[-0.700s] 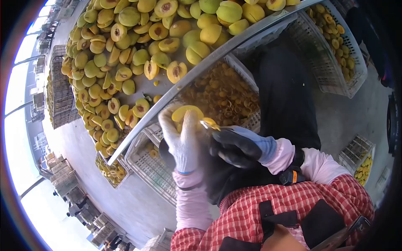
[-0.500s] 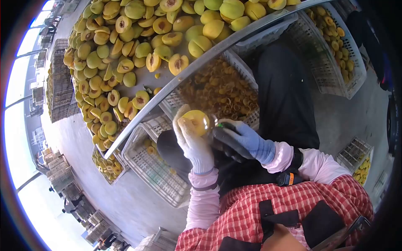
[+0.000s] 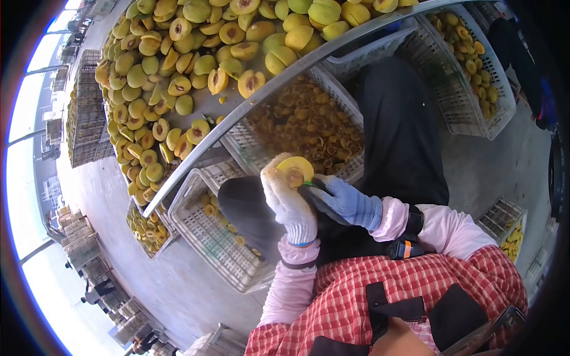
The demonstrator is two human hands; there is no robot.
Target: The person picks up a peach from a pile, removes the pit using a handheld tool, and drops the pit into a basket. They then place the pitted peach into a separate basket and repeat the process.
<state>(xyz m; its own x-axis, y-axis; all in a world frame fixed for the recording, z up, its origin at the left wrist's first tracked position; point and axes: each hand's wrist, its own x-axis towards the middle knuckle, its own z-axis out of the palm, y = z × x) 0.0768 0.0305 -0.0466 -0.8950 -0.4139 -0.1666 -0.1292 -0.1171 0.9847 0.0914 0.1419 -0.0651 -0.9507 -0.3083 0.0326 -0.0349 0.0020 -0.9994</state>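
Note:
My left hand (image 3: 287, 200), in a white knit glove, is closed around a halved yellow peach (image 3: 301, 167) with its cut face and brownish centre turned up. Close against the fruit is my right hand (image 3: 350, 202), in a blue glove with a dark grey palm. Its fingers are wrapped round a small tool with a green part (image 3: 308, 183); the rest of the tool is hidden, so its kind cannot be told. Just beyond both hands, a white crate (image 3: 351, 95) holds many brownish, curved fruit scraps (image 3: 303, 127).
A metal-edged table (image 3: 237, 111) is heaped with halved peaches (image 3: 133, 74). A crate of fruit pieces (image 3: 205, 237) stands at left, another (image 3: 497, 107) at upper right. My dark-trousered knee (image 3: 404, 118) lies right of the scraps crate. Stacked crates (image 3: 89, 118) stand far left.
Both hands have shifted slightly; the left moved right and the peach half now faces up more plainly. The blurred, shiny tool tip between the hands is no longer visible.

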